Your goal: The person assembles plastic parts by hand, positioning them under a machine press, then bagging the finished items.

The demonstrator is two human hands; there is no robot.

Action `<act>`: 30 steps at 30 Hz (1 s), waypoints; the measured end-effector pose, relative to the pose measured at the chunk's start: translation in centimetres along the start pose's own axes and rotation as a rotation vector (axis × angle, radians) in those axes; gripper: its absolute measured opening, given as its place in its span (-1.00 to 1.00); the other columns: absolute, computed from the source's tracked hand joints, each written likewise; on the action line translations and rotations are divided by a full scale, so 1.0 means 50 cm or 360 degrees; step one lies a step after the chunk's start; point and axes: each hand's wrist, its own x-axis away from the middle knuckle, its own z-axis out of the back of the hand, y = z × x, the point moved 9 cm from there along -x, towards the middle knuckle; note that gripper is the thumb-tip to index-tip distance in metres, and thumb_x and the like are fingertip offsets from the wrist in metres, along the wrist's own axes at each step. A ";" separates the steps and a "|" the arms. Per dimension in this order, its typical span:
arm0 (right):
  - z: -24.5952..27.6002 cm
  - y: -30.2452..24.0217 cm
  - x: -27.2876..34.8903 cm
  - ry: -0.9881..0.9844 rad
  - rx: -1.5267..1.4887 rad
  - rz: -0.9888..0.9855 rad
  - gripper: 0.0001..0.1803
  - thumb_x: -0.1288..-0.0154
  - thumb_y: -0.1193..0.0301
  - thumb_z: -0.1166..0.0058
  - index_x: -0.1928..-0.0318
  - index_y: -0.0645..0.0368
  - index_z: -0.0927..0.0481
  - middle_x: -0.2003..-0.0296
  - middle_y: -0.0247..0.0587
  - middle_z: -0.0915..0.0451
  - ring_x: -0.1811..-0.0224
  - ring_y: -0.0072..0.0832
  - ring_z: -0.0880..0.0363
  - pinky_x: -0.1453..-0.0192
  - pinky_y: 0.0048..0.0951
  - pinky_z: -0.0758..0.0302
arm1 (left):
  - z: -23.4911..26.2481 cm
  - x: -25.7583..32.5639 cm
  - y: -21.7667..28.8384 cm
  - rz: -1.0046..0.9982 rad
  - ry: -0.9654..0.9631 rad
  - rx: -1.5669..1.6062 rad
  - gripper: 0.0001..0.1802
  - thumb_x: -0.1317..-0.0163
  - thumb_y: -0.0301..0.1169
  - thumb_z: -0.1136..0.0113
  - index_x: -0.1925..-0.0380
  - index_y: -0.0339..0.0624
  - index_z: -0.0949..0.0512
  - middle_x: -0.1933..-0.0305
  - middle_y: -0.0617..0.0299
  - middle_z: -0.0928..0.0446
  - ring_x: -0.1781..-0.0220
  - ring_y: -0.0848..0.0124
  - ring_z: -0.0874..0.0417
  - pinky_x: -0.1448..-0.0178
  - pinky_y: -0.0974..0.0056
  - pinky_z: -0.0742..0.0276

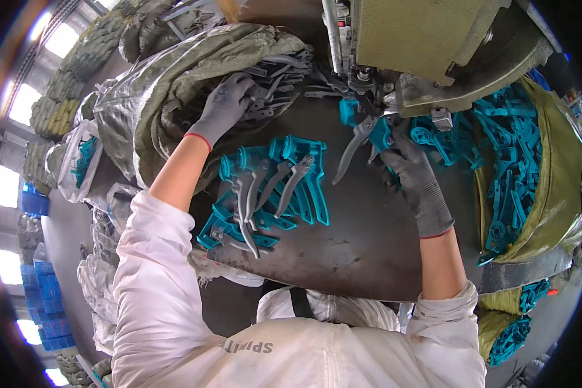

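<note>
Holding one teal handle [380, 134] in curled right hand [409, 167]; resting half-open left hand [226, 103] on uncountable levers [260, 112], can't tell hold.

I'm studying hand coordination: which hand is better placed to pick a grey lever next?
Probably the left hand: it's at the loose grey levers, while the right hand holds a teal part.

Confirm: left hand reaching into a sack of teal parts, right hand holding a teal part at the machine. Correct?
Not quite: the left hand is reaching into a sack of grey levers, not teal parts, as the head view shows. The right hand is holding a teal part at the machine.
</note>
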 end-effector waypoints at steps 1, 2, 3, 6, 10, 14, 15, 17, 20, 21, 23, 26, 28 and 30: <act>0.008 0.006 -0.002 0.0020 0.0008 -0.0008 -0.39 -0.21 0.45 0.00 -0.30 0.07 -0.23 0.26 -0.24 -0.56 0.53 -0.63 -0.49 0.51 -0.60 -0.43 | 0.008 -0.001 0.025 -0.0012 0.0000 0.0019 -0.63 -0.10 -0.45 -0.10 0.04 -0.15 -0.46 -0.03 0.03 -0.42 -0.11 0.03 -0.44 -0.20 0.12 -0.37; 0.013 0.020 -0.008 0.0016 -0.0003 -0.0035 -0.40 -0.21 0.44 -0.01 -0.29 0.08 -0.23 0.28 -0.24 -0.56 0.53 -0.63 -0.48 0.52 -0.60 -0.42 | 0.034 0.000 0.055 -0.0043 0.0189 0.0064 -0.66 -0.12 -0.42 -0.10 0.06 -0.17 -0.47 0.00 0.01 -0.44 -0.10 0.04 -0.44 -0.20 0.13 -0.36; 0.013 0.028 -0.009 0.0000 -0.0022 -0.0056 -0.40 -0.22 0.43 -0.01 -0.29 0.08 -0.23 0.30 -0.24 -0.56 0.54 -0.63 -0.47 0.54 -0.60 -0.41 | 0.067 0.009 0.085 -0.0067 0.0378 0.0095 -0.69 -0.14 -0.40 -0.10 0.08 -0.19 -0.48 0.02 -0.01 -0.46 -0.09 0.04 -0.45 -0.20 0.13 -0.36; 0.008 0.036 0.003 -0.0021 -0.0015 -0.0118 -0.43 -0.24 0.36 0.05 -0.29 0.11 -0.26 0.39 -0.32 -0.52 0.59 -0.71 -0.35 0.56 -0.69 -0.27 | 0.071 0.014 0.167 -0.0179 0.0195 0.0191 -0.75 -0.23 -0.34 -0.05 0.18 -0.28 -0.45 0.18 -0.10 -0.49 0.08 -0.01 -0.52 0.02 0.09 -0.43; 0.005 0.037 0.007 -0.0069 -0.0114 -0.0017 -0.46 -0.24 0.36 0.07 -0.25 0.12 -0.29 0.38 -0.33 -0.52 0.58 -0.72 -0.35 0.57 -0.70 -0.26 | 0.044 0.032 0.271 -0.0387 -0.0233 0.0502 -0.80 -0.30 -0.34 0.02 0.32 -0.30 -0.36 0.41 -0.09 -0.43 0.37 -0.03 -0.51 0.27 0.08 -0.41; 0.008 0.052 0.005 -0.0037 -0.0243 -0.0044 -0.61 -0.24 0.40 0.01 -0.09 0.14 -0.37 0.40 -0.31 -0.51 0.57 -0.70 -0.40 0.59 -0.67 -0.30 | 0.023 0.038 0.398 -0.0515 -0.0631 0.1046 -0.82 -0.33 -0.40 0.07 0.32 -0.33 -0.36 0.51 0.13 -0.38 0.50 0.33 -0.44 0.34 0.27 -0.40; 0.005 0.054 0.000 -0.0030 -0.0431 0.0060 -0.71 -0.25 0.41 -0.01 0.02 0.14 -0.41 0.43 -0.29 -0.50 0.58 -0.66 -0.42 0.62 -0.61 -0.31 | 0.015 0.040 0.415 -0.0481 -0.0621 0.1215 -0.82 -0.34 -0.40 0.08 0.30 -0.34 -0.37 0.51 0.18 -0.40 0.49 0.40 -0.43 0.34 0.31 -0.40; -0.018 0.024 0.007 -0.0040 -0.0356 0.0191 -0.73 -0.24 0.45 0.01 0.03 0.14 -0.44 0.41 -0.26 -0.53 0.54 -0.57 -0.47 0.56 -0.55 -0.38 | -0.005 0.041 0.451 -0.0451 -0.0650 0.1375 -0.79 -0.35 -0.38 0.08 0.24 -0.35 -0.41 0.45 0.19 -0.46 0.45 0.48 -0.43 0.30 0.35 -0.43; 0.054 -0.021 -0.003 0.0166 0.0598 0.0749 -0.72 -0.20 0.52 0.06 0.04 0.14 -0.48 0.34 -0.20 -0.57 0.41 -0.36 -0.55 0.37 -0.41 -0.49 | -0.070 0.038 0.442 -0.0059 -0.0606 0.1605 -0.72 -0.34 -0.30 0.01 0.15 -0.34 -0.43 0.27 0.15 -0.50 0.39 0.43 -0.51 0.22 0.35 -0.48; 0.069 -0.061 0.006 0.0366 0.1499 0.1173 -0.69 -0.17 0.56 0.07 0.04 0.14 -0.50 0.29 -0.17 -0.60 0.32 -0.24 -0.58 0.24 -0.32 -0.54 | -0.109 0.052 0.410 -0.0066 -0.0605 0.1603 -0.72 -0.34 -0.30 0.01 0.15 -0.34 -0.43 0.27 0.15 -0.50 0.39 0.43 -0.51 0.22 0.35 -0.48; 0.135 -0.137 -0.038 0.0548 0.1791 0.0778 -0.60 -0.11 0.63 0.14 0.01 0.16 -0.51 0.15 -0.11 -0.58 0.06 -0.10 -0.52 -0.06 -0.22 -0.46 | -0.218 0.114 0.293 0.0097 -0.0653 0.2392 -0.67 -0.34 -0.26 0.01 0.09 -0.32 -0.41 0.21 0.15 -0.51 0.30 0.39 -0.59 0.16 0.34 -0.54; 0.292 -0.102 -0.059 0.0585 0.2597 0.1290 -0.52 -0.11 0.68 0.21 -0.06 0.14 -0.46 0.06 -0.06 -0.52 -0.11 -0.12 -0.40 -0.21 -0.19 -0.34 | -0.204 0.108 0.330 0.0523 -0.0954 0.2405 -0.62 -0.35 -0.20 0.05 0.07 -0.33 -0.39 0.23 0.14 -0.51 0.24 0.42 -0.62 0.12 0.35 -0.58; 0.345 -0.045 -0.095 0.0277 0.2830 0.0958 -0.42 -0.08 0.72 0.25 -0.15 0.09 -0.39 -0.02 -0.05 -0.46 -0.19 -0.12 -0.32 -0.28 -0.19 -0.27 | -0.178 0.095 0.345 0.0665 -0.0898 0.2677 -0.61 -0.36 -0.18 0.06 0.09 -0.33 -0.40 0.26 0.15 -0.51 0.27 0.45 -0.62 0.14 0.38 -0.57; 0.328 -0.052 -0.078 0.0329 0.2630 0.0948 -0.40 -0.08 0.70 0.21 -0.19 0.06 -0.35 -0.03 -0.06 -0.45 -0.16 -0.12 -0.34 -0.26 -0.20 -0.30 | -0.117 0.087 0.361 0.0998 -0.0876 0.2024 -0.59 -0.36 -0.17 0.08 0.12 -0.36 -0.43 0.31 0.17 -0.52 0.32 0.50 -0.61 0.17 0.40 -0.58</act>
